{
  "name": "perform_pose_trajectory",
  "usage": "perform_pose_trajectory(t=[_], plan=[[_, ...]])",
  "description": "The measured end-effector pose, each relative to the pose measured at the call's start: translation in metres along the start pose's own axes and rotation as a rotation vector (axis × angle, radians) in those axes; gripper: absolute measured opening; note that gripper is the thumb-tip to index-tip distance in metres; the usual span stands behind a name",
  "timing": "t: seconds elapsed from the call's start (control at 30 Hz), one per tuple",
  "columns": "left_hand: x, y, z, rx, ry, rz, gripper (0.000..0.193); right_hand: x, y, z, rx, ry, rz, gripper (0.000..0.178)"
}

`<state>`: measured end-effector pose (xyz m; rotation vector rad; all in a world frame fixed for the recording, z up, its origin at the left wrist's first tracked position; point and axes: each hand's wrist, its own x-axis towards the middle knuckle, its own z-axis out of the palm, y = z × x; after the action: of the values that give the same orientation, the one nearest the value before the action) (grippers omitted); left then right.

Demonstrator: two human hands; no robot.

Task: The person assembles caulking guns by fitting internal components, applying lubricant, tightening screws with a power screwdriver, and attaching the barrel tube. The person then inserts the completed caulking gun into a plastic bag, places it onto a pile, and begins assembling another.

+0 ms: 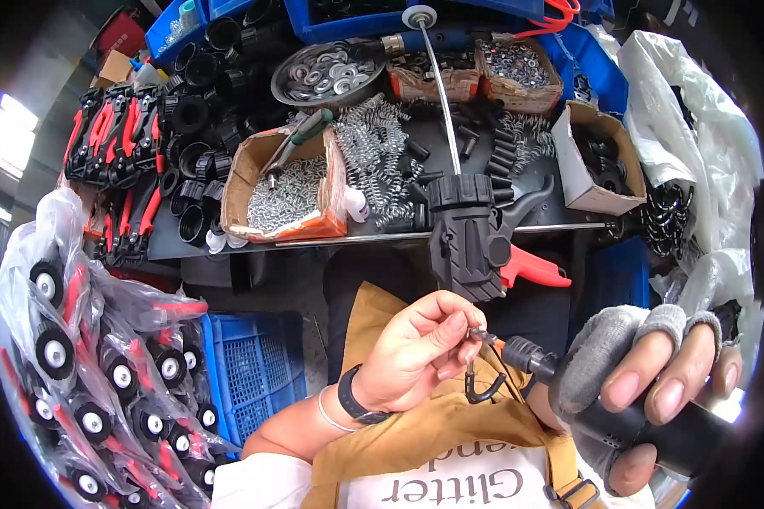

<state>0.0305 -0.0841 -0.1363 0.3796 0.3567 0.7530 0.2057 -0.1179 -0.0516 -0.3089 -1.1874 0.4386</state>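
My left hand [420, 339] is closed in a pinch at chest height. A small black hook [484, 390] hangs from its fingertips, its stem partly hidden by them. My right hand [645, 382], in a grey glove with bare fingertips, is wrapped round a black power screwdriver [679, 437]. The driver's black nose [530, 356] points left, its tip meeting a small dark piece at my left fingertips; whether that is a screw I cannot tell. Just beyond stands a caulking gun [467, 242] with black body, red handle and a long metal rod ending in a white disc.
On the bench stand a carton of screws [289, 195], a bowl of washers [331, 76], loose springs [373, 153] and a white box of black parts [598, 161]. Bagged red-and-black guns [102, 373] lie left, beside a blue crate [255, 365]. Plastic sheeting [688, 127] hangs right.
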Motion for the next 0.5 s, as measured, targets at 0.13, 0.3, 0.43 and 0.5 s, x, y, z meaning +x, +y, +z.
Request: perform_pose_trajectory(t=[0.13, 0.3, 0.43, 0.5], plan=[[-0.001, -0.007, -0.006, 0.019, 0.001, -0.001, 0.022, 0.001, 0.002, 0.014, -0.082, -0.044, -0.043, 0.067], [-0.003, -0.014, -0.007, -0.075, -0.064, -0.043, 0.026, 0.001, -0.008, 0.011, -0.025, -0.149, 0.055, 0.070], [-0.004, -0.018, -0.004, 0.007, -0.052, 0.005, 0.030, -0.011, -0.009, 0.008, -0.007, -0.116, 0.068, 0.071], [-0.005, -0.021, -0.005, 0.016, -0.062, 0.017, 0.030, -0.010, -0.008, 0.003, -0.034, -0.104, 0.075, 0.072]])
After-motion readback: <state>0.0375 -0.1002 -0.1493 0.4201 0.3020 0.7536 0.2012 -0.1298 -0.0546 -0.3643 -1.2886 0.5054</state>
